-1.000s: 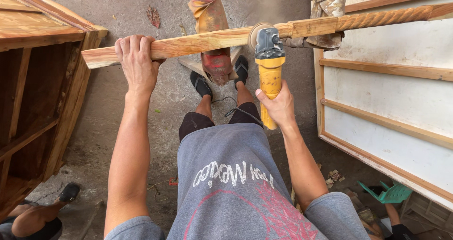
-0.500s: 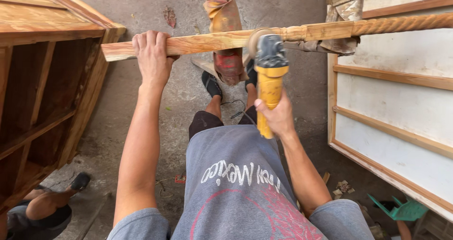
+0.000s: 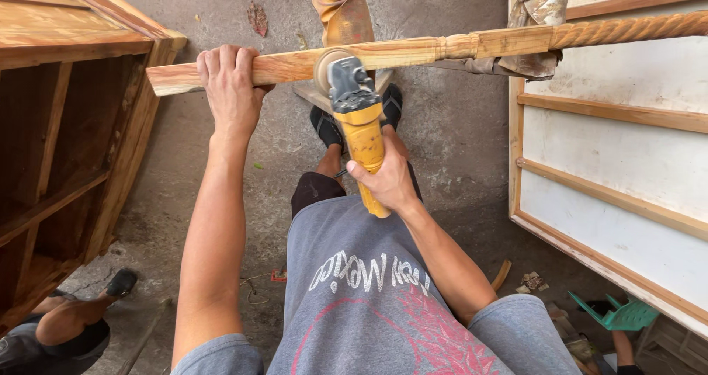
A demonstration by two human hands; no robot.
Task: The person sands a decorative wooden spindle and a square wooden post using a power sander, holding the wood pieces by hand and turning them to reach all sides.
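A long wooden post (image 3: 457, 48) runs across the top of the view, square at its left end and carved into a rope twist at the right. My left hand (image 3: 230, 87) grips the square part near its left end. My right hand (image 3: 383, 179) holds the yellow body of an angle grinder (image 3: 358, 128). The grinder's sanding disc (image 3: 328, 65) touches the post's near face at mid-length. My legs and dark shoes (image 3: 324, 128) are below the post.
A wooden furniture frame (image 3: 66, 124) stands at the left. White panels with wood battens (image 3: 612, 146) lean at the right. Another person's leg and shoe (image 3: 88, 308) are at the bottom left. A green plastic piece (image 3: 619, 316) lies on the concrete floor at the bottom right.
The view has shifted, so the post and both hands sit further right in the frame. The grinder stays on the post, and my left hand keeps its grip.
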